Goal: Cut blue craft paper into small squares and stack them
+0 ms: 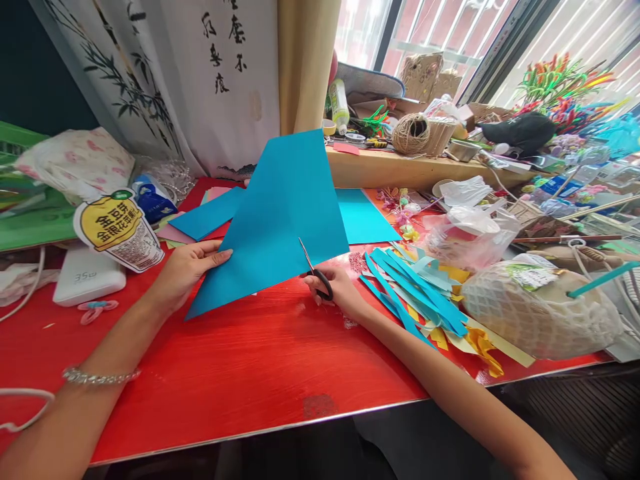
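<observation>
A large sheet of blue paper is held up at a tilt over the red table. My left hand pinches its left edge, thumb on the near face and the other fingers behind. In my right hand is a pair of scissors with dark handles, fingers through the loops. One blade shows in front of the sheet near its lower edge; the other is hidden, apparently behind the paper. To the right of my right hand lies a pile of cut paper strips, mostly blue with some yellow and pale ones.
More blue paper lies behind the held sheet, and a folded blue piece is at its left. A white power bank and a printed label pouch sit left. A netted round item with a straw stands right. Craft clutter crowds the windowsill.
</observation>
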Demonstrator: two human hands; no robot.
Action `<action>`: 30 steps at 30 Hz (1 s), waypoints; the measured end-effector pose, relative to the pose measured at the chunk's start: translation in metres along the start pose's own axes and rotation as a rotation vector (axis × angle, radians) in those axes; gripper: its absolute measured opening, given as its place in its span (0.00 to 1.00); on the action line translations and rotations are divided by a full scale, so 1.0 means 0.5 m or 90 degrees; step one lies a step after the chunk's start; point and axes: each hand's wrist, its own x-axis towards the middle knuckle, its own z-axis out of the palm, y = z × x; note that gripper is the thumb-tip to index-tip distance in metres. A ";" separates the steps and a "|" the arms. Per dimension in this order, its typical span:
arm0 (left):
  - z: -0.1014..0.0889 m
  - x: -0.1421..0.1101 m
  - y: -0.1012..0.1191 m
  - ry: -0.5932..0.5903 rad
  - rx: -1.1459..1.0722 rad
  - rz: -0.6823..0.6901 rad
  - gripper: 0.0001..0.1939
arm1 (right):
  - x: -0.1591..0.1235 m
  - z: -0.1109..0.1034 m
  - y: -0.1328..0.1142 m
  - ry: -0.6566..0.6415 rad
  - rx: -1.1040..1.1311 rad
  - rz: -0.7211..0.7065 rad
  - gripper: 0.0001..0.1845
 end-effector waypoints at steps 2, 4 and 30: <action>0.001 -0.002 0.001 -0.027 0.004 -0.004 0.26 | -0.001 0.001 -0.002 0.000 0.002 0.004 0.19; 0.003 -0.003 0.001 -0.040 0.005 -0.007 0.25 | -0.002 0.001 -0.005 -0.002 0.006 0.006 0.19; 0.011 -0.008 0.002 -0.077 0.044 -0.003 0.20 | -0.001 -0.001 0.000 0.000 -0.036 -0.014 0.21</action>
